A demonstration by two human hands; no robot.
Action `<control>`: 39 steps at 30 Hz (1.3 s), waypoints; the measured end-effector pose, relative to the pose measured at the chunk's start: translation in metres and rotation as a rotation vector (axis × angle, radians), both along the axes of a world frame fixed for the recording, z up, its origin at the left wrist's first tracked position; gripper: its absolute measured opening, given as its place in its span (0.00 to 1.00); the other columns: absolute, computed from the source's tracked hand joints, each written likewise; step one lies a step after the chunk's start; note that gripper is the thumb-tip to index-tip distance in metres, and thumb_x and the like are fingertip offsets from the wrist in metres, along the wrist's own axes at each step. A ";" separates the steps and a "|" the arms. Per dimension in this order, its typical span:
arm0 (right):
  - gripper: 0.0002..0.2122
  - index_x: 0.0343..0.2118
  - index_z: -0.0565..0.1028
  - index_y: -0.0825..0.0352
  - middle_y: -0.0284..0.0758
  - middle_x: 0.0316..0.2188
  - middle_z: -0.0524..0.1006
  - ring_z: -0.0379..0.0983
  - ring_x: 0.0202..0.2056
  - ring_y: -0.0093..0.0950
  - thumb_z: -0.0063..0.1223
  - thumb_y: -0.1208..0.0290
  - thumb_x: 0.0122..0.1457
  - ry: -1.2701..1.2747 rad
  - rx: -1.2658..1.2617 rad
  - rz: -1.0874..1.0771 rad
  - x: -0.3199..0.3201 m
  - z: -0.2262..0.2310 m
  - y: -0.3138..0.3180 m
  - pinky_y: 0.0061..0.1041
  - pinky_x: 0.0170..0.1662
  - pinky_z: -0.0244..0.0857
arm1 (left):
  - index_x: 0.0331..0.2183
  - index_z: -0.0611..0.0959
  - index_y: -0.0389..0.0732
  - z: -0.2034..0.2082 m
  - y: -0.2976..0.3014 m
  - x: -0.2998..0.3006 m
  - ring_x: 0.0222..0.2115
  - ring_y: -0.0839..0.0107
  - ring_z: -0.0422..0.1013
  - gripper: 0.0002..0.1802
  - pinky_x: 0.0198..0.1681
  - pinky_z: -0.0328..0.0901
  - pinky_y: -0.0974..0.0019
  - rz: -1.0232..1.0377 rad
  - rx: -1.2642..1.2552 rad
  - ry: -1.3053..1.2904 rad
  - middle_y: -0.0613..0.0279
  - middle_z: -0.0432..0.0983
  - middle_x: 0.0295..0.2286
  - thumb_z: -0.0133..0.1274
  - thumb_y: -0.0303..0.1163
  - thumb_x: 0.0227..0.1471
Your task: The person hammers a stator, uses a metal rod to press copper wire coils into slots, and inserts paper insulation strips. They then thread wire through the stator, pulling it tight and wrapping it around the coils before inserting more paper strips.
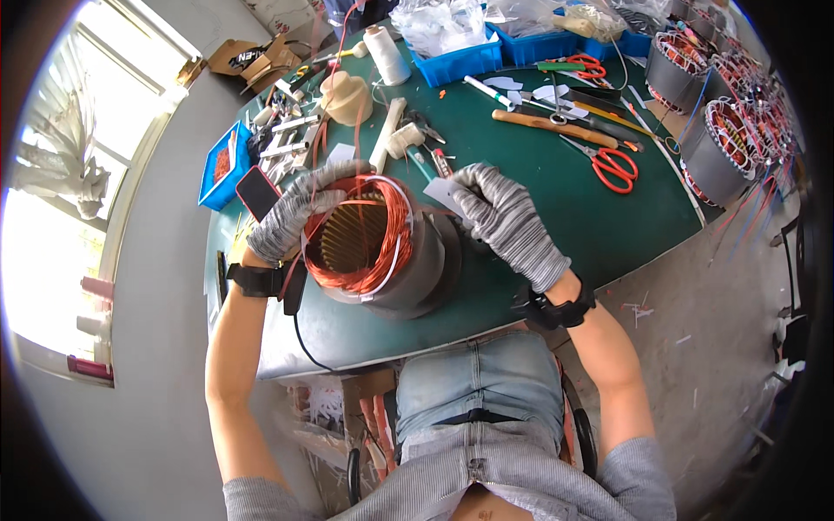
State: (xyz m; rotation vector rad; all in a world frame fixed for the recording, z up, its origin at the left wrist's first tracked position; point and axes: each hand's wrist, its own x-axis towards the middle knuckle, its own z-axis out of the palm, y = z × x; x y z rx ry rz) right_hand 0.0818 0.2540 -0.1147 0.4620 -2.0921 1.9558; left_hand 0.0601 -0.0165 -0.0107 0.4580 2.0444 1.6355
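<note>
A grey motor stator point(408, 269) with copper wire windings point(395, 226) lies tilted on the green table point(556, 200) in front of me. My left hand point(291, 217), in a grey striped glove, grips the stator's left rim over the copper coil. My right hand point(504, 217), gloved the same, pinches a small white slip of insulation paper point(443, 193) just right of the windings. A red lead wire point(356, 104) runs up from the coil.
Red-handled scissors point(615, 165), a wooden-handled tool point(556, 128), a white mallet point(395, 135), a thread spool point(385, 54) and blue bins point(460, 61) lie beyond. More wound stators point(721, 156) stand at right. A phone point(257, 191) and small blue tray point(224, 165) sit left.
</note>
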 end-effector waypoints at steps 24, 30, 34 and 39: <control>0.09 0.34 0.74 0.69 0.36 0.28 0.77 0.73 0.30 0.29 0.48 0.68 0.62 0.388 0.738 0.342 -0.085 0.060 -0.048 0.25 0.38 0.67 | 0.47 0.78 0.35 -0.044 -0.021 -0.011 0.44 0.78 0.69 0.16 0.53 0.63 0.71 0.052 0.108 0.539 0.63 0.78 0.41 0.41 0.29 0.62; 0.08 0.36 0.75 0.69 0.41 0.31 0.79 0.77 0.32 0.32 0.50 0.70 0.61 0.370 0.604 0.203 -0.071 0.049 -0.046 0.28 0.37 0.70 | 0.48 0.78 0.35 -0.044 -0.021 -0.016 0.45 0.77 0.69 0.16 0.54 0.62 0.71 0.058 0.063 0.640 0.62 0.77 0.43 0.41 0.26 0.62; 0.06 0.35 0.76 0.69 0.43 0.29 0.79 0.76 0.29 0.37 0.52 0.71 0.60 0.349 0.619 0.164 -0.073 0.051 -0.046 0.29 0.36 0.70 | 0.47 0.76 0.34 -0.036 -0.019 -0.023 0.45 0.74 0.70 0.15 0.53 0.63 0.70 -0.065 -0.073 0.637 0.63 0.75 0.44 0.47 0.29 0.61; 0.08 0.34 0.75 0.70 0.41 0.28 0.78 0.76 0.31 0.36 0.49 0.70 0.61 0.428 0.569 0.125 -0.064 0.044 -0.050 0.29 0.37 0.69 | 0.41 0.79 0.35 -0.032 -0.012 -0.022 0.35 0.75 0.71 0.10 0.43 0.67 0.70 0.104 -0.191 0.635 0.61 0.78 0.33 0.51 0.29 0.59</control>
